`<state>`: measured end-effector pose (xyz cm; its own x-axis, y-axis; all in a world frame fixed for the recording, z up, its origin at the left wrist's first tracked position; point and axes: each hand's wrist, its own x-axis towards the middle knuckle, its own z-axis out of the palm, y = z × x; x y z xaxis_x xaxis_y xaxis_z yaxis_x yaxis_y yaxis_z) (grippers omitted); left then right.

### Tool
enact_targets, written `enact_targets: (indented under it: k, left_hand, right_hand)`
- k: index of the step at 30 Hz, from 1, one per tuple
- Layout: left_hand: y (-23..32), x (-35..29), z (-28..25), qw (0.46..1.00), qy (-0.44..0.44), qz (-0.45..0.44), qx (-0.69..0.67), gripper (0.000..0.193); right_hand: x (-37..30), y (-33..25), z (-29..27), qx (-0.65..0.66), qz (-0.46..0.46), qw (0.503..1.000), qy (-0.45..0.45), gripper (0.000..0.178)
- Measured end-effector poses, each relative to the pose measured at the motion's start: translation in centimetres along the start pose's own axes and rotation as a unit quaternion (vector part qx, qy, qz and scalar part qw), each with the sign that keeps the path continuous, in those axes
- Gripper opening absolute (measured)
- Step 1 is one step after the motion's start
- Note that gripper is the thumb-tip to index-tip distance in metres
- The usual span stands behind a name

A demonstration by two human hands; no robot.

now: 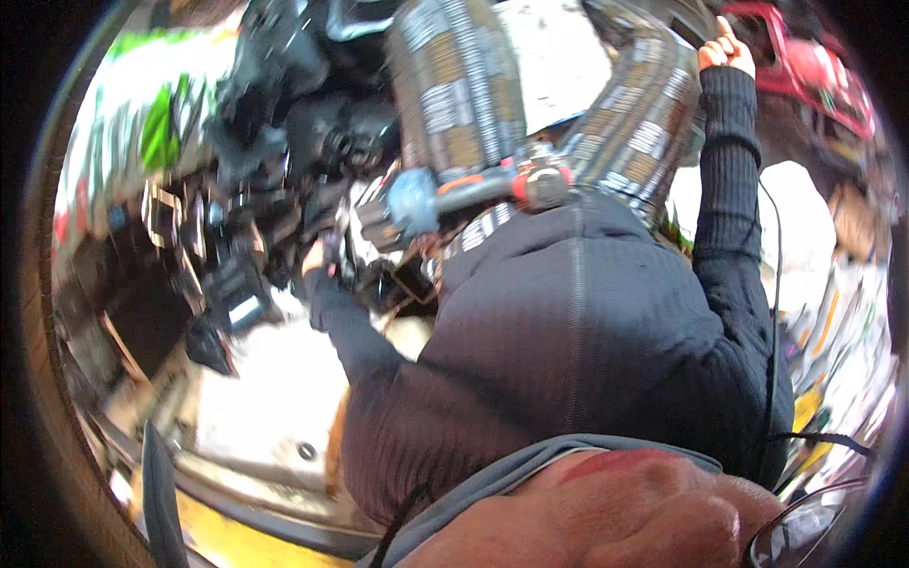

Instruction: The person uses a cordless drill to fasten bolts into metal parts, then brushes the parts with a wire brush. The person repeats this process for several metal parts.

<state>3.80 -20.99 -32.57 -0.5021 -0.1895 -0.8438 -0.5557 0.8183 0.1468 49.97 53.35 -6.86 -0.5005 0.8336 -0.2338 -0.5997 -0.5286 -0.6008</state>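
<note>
My right hand is at the upper right, beyond my knee and beside a red frame-like object. One finger stretches out and the others bend; nothing shows in it. My left hand reaches down at the left among dark, shiny parts. Blur and the sleeve hide its fingers, so I cannot tell whether it grips anything. Across my lap, between the patterned trouser legs, lies a grey, red and blue hand-held power tool. Neither hand touches it.
Black moulded parts pile up at the upper left, near a bright green item. A whitish panel lies at the lower left, above a yellow strip. Mixed clutter fills the right side. A thin black cord hangs by my right arm.
</note>
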Motion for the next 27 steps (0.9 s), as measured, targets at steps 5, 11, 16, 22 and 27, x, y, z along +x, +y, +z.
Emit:
enact_targets:
  k: [5,11,16,22,27]
  left_hand:
    - [11.4,-7.5,-6.4,0.892,0.284,0.346,-0.067,0.030]
    - [32.0,-26.1,-1.5,0.625,0.218,0.750,-0.009,0.018]
    - [40.2,-36.2,16.7,0.495,-0.081,0.854,0.139,0.008]
    - [38.5,-35.6,30.2,0.510,-0.032,0.803,0.306,0.016]
    - [36.3,-34.3,31.3,0.504,0.000,0.776,0.379,0.014]
  right_hand:
    - [-6.7,-13.1,-14.4,-0.361,-0.131,0.779,0.496,0.039]
    - [-10.3,-10.7,-27.6,-0.822,0.088,0.350,0.440,0.047]
    - [-3.0,-0.1,-25.7,-0.728,0.052,0.589,0.347,0.033]
    - [4.2,3.9,-25.0,-0.753,0.281,0.513,0.300,0.054]
    - [8.2,6.4,-28.8,-0.715,0.260,0.559,0.329,0.072]
